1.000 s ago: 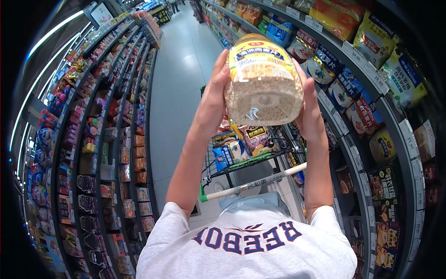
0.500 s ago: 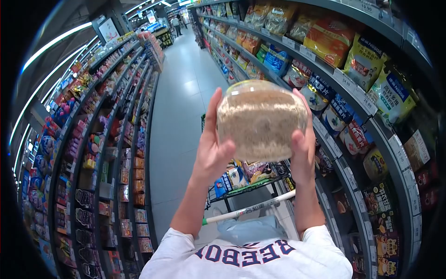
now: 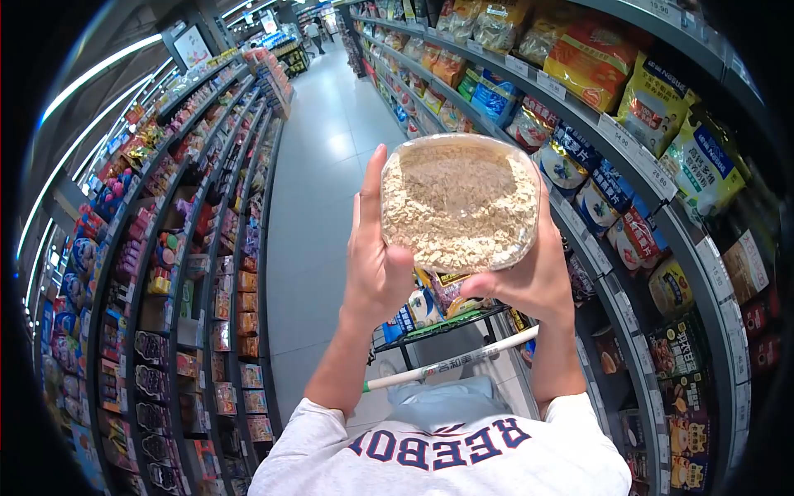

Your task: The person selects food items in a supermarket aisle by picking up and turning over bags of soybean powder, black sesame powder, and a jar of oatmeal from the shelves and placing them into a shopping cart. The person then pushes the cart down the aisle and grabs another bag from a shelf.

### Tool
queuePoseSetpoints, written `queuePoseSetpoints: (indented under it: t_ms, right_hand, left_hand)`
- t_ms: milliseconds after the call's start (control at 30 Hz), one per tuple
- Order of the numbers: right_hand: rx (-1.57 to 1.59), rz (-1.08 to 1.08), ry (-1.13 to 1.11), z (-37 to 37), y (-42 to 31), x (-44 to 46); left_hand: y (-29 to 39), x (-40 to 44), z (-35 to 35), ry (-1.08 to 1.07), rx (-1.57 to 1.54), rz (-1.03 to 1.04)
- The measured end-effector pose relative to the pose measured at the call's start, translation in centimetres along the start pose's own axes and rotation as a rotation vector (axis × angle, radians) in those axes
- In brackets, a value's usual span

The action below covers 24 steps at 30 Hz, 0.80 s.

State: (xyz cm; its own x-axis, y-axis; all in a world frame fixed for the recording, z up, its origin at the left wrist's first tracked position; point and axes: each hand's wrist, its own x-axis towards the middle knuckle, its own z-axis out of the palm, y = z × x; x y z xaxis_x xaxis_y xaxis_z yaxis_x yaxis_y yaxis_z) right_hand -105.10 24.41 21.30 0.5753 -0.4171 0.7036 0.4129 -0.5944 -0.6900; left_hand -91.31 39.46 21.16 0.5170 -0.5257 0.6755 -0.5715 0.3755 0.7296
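A clear plastic jar of oat flakes (image 3: 463,202) is held up in front of me, its bottom turned toward the camera, with its label out of sight. My left hand (image 3: 376,260) presses against the jar's left side, thumb near the lower corner. On the right side, my right hand (image 3: 538,273) grips it, with the thumb under the lower edge. Below the jar, a shopping cart (image 3: 451,366) with a white handle stands close to my body. Colourful food bags (image 3: 426,307) lie in the cart, partly hidden by the jar and my hands.
Long shelves of small packaged goods (image 3: 190,273) line the left side. Shelves on the right hold bags (image 3: 591,62) and boxes (image 3: 682,351) behind price strips. A grey tiled aisle (image 3: 318,182) runs ahead between them, with a person (image 3: 314,35) far off.
The jar has tilted from showing its label to showing its bottom, and the flakes inside have shifted. Both hands first moved down with it, then slightly up. The view has tipped toward the far aisle.
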Motion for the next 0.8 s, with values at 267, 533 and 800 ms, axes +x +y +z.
queuePoseSetpoints:
  t_ms: [267,533,800]
  right_hand:
    - [-0.343,-0.18,0.081,-1.0,-1.4,0.2]
    - [0.318,-0.211,0.086,1.4,3.6,-1.7]
    - [0.438,-0.069,0.18,2.7,1.3,-3.0]
  left_hand:
    - [1.0,-0.2,-0.9,-0.027,0.283,0.178]
    - [-1.0,-1.0,-1.4,-0.044,0.579,0.396]
    - [-2.0,-2.3,1.0,-0.032,-0.182,0.256]
